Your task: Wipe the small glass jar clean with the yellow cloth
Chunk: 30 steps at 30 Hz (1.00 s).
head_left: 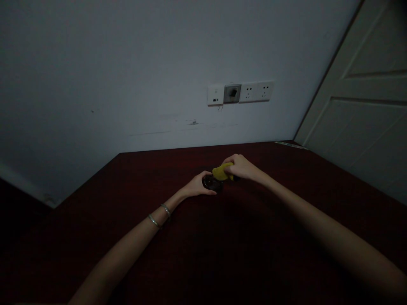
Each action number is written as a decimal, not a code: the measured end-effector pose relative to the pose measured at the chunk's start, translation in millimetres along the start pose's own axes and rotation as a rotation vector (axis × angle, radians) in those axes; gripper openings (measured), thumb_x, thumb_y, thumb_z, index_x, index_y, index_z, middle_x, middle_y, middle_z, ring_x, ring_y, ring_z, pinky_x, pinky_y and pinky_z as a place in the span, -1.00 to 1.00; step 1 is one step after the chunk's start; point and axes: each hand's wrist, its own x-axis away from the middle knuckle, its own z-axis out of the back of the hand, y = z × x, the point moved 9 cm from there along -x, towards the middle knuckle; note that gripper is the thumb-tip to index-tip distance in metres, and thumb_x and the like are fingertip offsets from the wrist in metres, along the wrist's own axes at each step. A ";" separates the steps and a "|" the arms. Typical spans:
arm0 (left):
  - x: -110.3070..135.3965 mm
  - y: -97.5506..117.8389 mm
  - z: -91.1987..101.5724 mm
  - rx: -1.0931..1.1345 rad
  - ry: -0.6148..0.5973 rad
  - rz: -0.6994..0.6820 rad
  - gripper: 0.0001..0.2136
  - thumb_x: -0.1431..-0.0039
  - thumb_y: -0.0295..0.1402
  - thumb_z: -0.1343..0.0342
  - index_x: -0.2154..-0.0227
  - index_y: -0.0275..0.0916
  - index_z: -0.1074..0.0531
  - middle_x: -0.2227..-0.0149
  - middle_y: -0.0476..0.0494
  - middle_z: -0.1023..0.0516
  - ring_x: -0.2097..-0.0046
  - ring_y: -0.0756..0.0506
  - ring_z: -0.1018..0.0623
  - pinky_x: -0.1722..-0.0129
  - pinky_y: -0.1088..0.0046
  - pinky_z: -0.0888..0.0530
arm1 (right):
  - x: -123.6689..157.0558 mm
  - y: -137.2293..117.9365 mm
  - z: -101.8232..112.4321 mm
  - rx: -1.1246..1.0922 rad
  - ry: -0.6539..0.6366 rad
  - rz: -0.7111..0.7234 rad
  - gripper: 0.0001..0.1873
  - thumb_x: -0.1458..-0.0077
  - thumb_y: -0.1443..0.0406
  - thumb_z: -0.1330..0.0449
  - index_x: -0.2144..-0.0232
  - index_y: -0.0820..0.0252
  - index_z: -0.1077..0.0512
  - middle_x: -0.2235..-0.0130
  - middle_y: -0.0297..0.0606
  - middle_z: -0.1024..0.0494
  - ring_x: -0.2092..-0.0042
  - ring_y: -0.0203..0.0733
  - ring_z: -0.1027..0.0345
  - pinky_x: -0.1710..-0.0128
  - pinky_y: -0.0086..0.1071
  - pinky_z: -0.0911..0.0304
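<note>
My left hand is curled around the side of a dark, round glass-like container on the table, thumb and fingers on opposite sides of its rim. Close against the far right side of that rim is a small yellow object, rounded at its left end. Its kind does not show in the dim light. My right hand grips it from above and the right, the fingers closed over part of it. Something dark shows under my right hand, too dim to name.
A dark red wooden table spreads under both arms. Its far edge meets a pale wall with a row of sockets and switches. To the right stands a white panelled door. A thin strip lies near the back right corner.
</note>
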 end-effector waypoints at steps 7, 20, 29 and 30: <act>-1.9 -1.1 1.1 -0.032 0.011 -0.010 -0.35 0.30 -0.29 -0.41 0.08 -0.31 -0.31 0.07 -0.21 -0.47 0.01 -0.19 -0.46 -0.03 0.23 -0.35 | 15.5 -31.3 -8.8 0.392 -0.029 0.382 -0.58 0.09 0.36 -0.12 0.12 0.12 -0.50 0.20 -0.18 -0.58 0.22 -0.10 -0.35 0.32 -0.36 -0.15; -0.6 -5.1 1.4 -0.076 -0.001 0.044 -0.31 0.31 -0.22 -0.41 0.06 -0.33 -0.30 0.10 -0.20 -0.48 0.05 -0.21 -0.48 0.05 0.25 -0.39 | 24.2 -57.8 -47.9 0.732 -0.189 0.814 -0.70 0.04 0.51 -0.14 0.27 0.11 -0.51 0.26 -0.23 -0.61 0.16 -0.07 -0.22 0.33 -0.32 0.04; -1.9 -7.2 3.6 -0.111 0.008 0.022 -0.34 0.30 -0.22 -0.41 0.08 -0.29 -0.31 0.12 -0.18 -0.49 0.07 -0.20 -0.49 0.07 0.26 -0.41 | 14.1 -63.0 -68.6 0.836 -0.298 0.767 -0.89 0.00 0.45 -0.21 0.40 0.25 -0.53 0.32 -0.09 -0.59 0.12 -0.06 -0.27 0.27 -0.30 -0.06; -1.5 -6.5 3.7 -0.114 0.008 0.018 -0.33 0.31 -0.22 -0.41 0.07 -0.29 -0.31 0.11 -0.18 -0.50 0.06 -0.21 -0.48 0.07 0.26 -0.41 | 11.9 -63.3 -70.4 0.834 -0.325 0.704 -0.90 0.02 0.44 -0.22 0.40 0.27 -0.54 0.31 -0.05 -0.58 0.11 -0.04 -0.28 0.27 -0.29 -0.09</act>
